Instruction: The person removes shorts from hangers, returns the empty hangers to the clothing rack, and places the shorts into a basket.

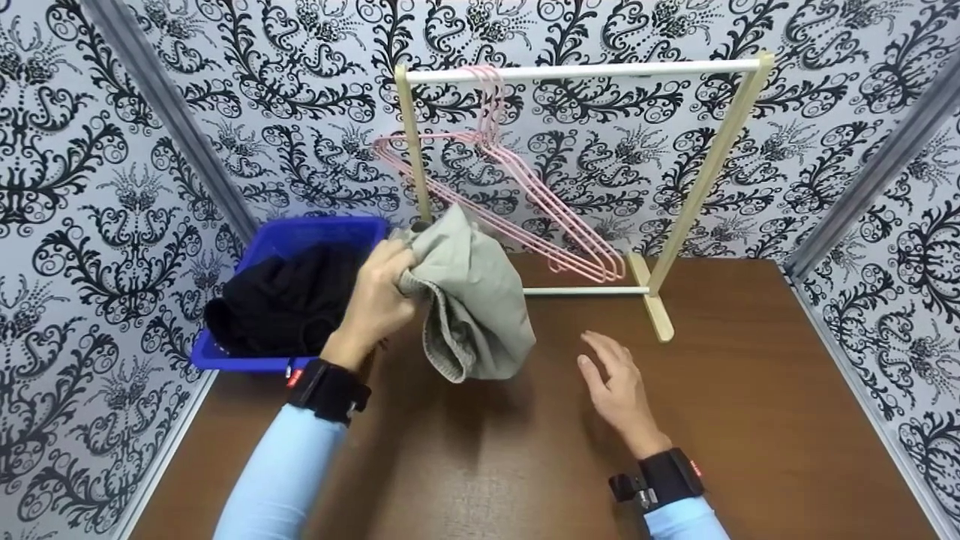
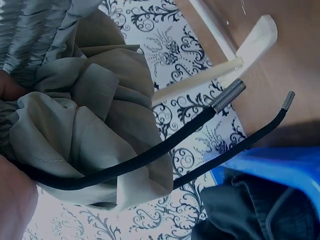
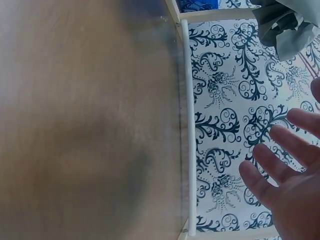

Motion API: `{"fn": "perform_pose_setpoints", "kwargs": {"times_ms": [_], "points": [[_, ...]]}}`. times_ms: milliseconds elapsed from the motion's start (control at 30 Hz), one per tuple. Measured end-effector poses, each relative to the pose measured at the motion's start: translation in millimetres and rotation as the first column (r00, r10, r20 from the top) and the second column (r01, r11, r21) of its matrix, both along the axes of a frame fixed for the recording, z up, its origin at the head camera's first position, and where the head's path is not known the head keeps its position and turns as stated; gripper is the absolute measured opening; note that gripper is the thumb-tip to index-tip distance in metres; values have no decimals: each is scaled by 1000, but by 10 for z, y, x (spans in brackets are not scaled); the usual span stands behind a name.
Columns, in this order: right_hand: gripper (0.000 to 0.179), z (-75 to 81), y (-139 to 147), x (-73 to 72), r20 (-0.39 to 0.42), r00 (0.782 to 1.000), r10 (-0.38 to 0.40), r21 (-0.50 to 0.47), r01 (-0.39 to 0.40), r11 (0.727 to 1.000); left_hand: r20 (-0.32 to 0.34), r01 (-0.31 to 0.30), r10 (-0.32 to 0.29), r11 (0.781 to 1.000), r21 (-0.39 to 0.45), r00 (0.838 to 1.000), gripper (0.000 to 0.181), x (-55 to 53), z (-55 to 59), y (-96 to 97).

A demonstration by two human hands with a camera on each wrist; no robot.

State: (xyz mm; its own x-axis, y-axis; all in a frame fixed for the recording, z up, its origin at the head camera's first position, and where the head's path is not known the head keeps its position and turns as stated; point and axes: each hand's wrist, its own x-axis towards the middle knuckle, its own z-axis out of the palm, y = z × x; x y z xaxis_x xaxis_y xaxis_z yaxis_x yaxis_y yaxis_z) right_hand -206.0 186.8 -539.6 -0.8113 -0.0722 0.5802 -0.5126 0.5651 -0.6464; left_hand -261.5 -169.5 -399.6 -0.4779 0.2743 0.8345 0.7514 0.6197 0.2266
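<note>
My left hand (image 1: 382, 289) grips a bunched pair of light grey-green pants (image 1: 480, 300) by the gathered elastic waistband and holds it up over the table. Two black drawstrings (image 2: 135, 165) with metal tips dangle from it in the left wrist view. To the right of the pants, my right hand (image 1: 619, 386) is held over the table, fingers extended and apart, holding nothing. In the right wrist view the fingers (image 3: 280, 167) are spread and a corner of the pants (image 3: 292, 35) shows beyond them.
A blue basket (image 1: 277, 364) with black clothing (image 1: 289, 300) inside stands at the left. Behind the pants is a small wooden rack (image 1: 712, 176) with a white rail (image 1: 600, 72), where several pink hangers (image 1: 555, 202) hang toward its left end. Patterned walls enclose the brown table (image 1: 750, 397).
</note>
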Motion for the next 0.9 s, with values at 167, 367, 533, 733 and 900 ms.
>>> {"fn": "perform_pose_setpoints", "kwargs": {"times_ms": [167,367,533,733,900], "points": [[34,60,-30,-26,-10,1000,10,-4,-10,1000,-6,-34,34,998,58,999,17,-52,34,-116],[34,96,-92,-45,-6,1000,17,-5,-17,1000,-15,-86,89,989,120,996,13,-126,89,-288],[34,115,-146,-53,-9,999,31,-11,-31,999,-5,-114,117,978,175,993,9,-185,123,-428],[34,109,-172,-60,-34,999,38,-3,-38,999,0,-179,182,963,202,983,10,-283,118,-588],[34,86,-168,-49,-30,999,35,-1,-35,999,2,-226,233,943,244,973,11,-347,49,-729]]}}
